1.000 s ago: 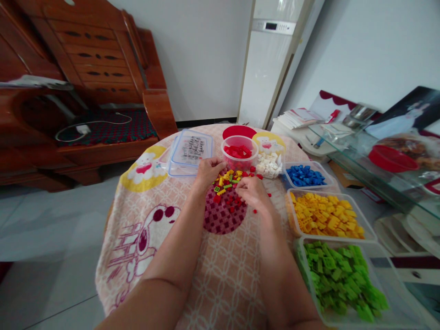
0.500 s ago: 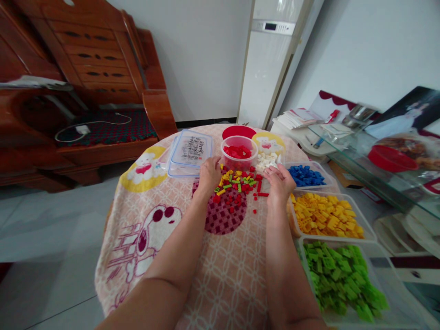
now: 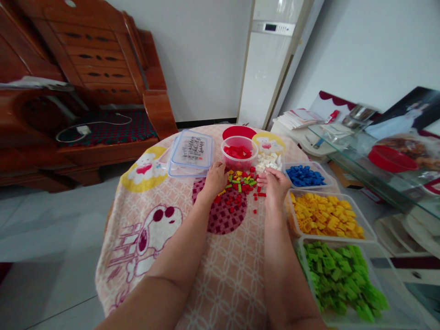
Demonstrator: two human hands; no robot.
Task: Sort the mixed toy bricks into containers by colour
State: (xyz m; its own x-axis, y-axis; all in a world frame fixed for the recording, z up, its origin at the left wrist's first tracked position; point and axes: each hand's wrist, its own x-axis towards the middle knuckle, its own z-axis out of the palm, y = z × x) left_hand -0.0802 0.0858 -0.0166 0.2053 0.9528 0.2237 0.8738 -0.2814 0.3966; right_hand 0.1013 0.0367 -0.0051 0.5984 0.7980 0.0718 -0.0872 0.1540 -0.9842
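A loose pile of small toy bricks (image 3: 239, 187) in red, yellow and green lies on the cloth. At its left edge is my left hand (image 3: 216, 178), fingers bent down and close together. Whatever they may hold is hidden. On the other side my right hand (image 3: 277, 184) reaches over the pile's right edge, fingers stretched left and slightly apart, with no brick visible in them. Behind the pile stands a round clear tub (image 3: 239, 162) holding red bricks. White bricks (image 3: 268, 161) lie in a heap just beyond my right hand.
To the right, clear boxes hold blue bricks (image 3: 305, 176), yellow bricks (image 3: 326, 215) and green bricks (image 3: 343, 279). Clear lids with blue rims (image 3: 192, 149) lie at the back left. A red round lid (image 3: 239, 132) is behind the tub. A glass shelf (image 3: 378, 160) stands at the right.
My left hand has moved a little right and nearer me, over the pile's left edge. My right hand has shifted slightly left, away from the blue bricks.
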